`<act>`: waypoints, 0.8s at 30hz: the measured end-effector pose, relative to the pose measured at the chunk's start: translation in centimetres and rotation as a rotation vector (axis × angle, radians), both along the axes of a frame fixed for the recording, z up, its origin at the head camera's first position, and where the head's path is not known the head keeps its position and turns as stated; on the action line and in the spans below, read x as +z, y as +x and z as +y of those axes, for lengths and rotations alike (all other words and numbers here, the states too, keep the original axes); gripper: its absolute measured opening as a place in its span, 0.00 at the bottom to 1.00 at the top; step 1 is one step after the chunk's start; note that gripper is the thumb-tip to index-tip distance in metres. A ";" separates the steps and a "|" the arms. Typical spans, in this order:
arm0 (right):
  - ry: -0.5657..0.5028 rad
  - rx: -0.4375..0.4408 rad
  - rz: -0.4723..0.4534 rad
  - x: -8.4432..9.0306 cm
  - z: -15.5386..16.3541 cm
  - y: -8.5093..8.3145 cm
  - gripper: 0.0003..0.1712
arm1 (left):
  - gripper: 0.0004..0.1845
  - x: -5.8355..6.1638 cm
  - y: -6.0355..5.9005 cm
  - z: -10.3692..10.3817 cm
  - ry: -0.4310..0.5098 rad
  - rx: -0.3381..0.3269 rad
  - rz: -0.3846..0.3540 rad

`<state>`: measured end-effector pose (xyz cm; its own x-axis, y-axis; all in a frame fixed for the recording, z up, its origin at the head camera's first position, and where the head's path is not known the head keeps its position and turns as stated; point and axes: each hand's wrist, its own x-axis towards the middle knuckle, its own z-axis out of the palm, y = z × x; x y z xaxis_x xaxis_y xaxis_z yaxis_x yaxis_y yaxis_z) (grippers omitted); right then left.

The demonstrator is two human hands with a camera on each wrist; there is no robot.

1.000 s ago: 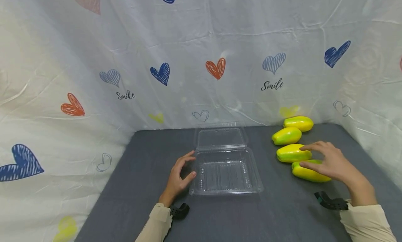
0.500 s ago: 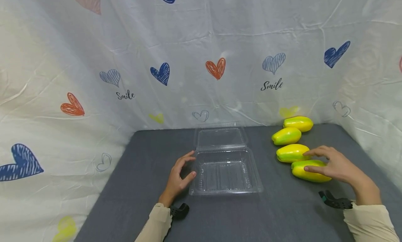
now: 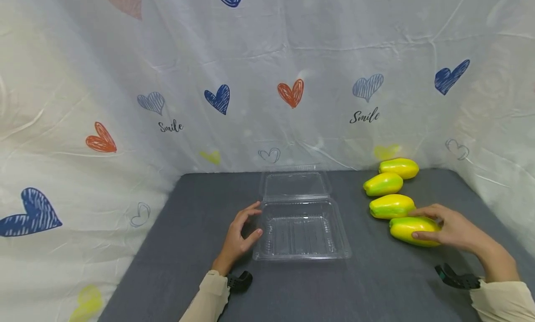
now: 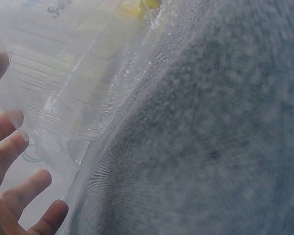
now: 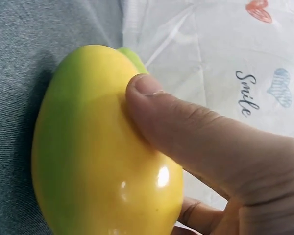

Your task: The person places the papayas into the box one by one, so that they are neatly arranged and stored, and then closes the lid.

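Observation:
My right hand (image 3: 451, 227) is around the nearest of several yellow-green papayas (image 3: 409, 231) on the right of the table. In the right wrist view the thumb (image 5: 181, 120) lies across the glossy papaya (image 5: 98, 147), and the other fingers curve behind it, mostly hidden. At the middle stands a clear plastic clamshell box (image 3: 301, 256), its lid (image 3: 296, 185) folded back toward the curtain. My left hand (image 3: 237, 241) is at the box's left edge with fingers spread; in the left wrist view its fingertips (image 4: 17, 139) are right at the clear wall.
Three more papayas run back in a line: one (image 3: 390, 207) beside the held one, another (image 3: 382, 184) behind it, the last (image 3: 399, 168) near the curtain. A white curtain (image 3: 251, 57) with printed hearts encloses the dark grey table (image 3: 200, 196).
My right hand has shifted right and lowered onto the nearest papaya, its thumb coming to rest against the near side. The left hand and the box stay put; the head view tilts slightly.

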<state>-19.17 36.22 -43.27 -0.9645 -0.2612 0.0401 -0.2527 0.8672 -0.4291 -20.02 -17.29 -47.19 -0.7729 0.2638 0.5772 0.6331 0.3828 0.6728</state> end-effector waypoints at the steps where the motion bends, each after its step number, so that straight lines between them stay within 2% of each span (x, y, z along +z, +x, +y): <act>1: -0.002 0.002 -0.003 -0.1 0.0 0.0 0.33 | 0.23 0.0 0.0 0.0 -0.003 0.000 0.002; 6: -0.005 0.008 -0.009 -0.3 0.1 0.2 0.33 | 0.23 -0.3 -0.1 -0.2 -0.006 -0.005 -0.014; 13: -0.012 0.015 -0.038 -0.2 0.0 0.3 0.35 | 0.25 -4.0 -2.2 -1.2 -0.023 0.008 0.001; 20: -0.016 0.016 -0.061 -0.2 0.0 0.5 0.35 | 0.25 -3.6 -2.0 -1.1 -0.015 0.002 0.020; 24: -0.018 0.020 -0.051 -0.2 -0.2 0.6 0.35 | 0.24 -2.3 -1.2 -0.6 -0.005 -0.002 0.013</act>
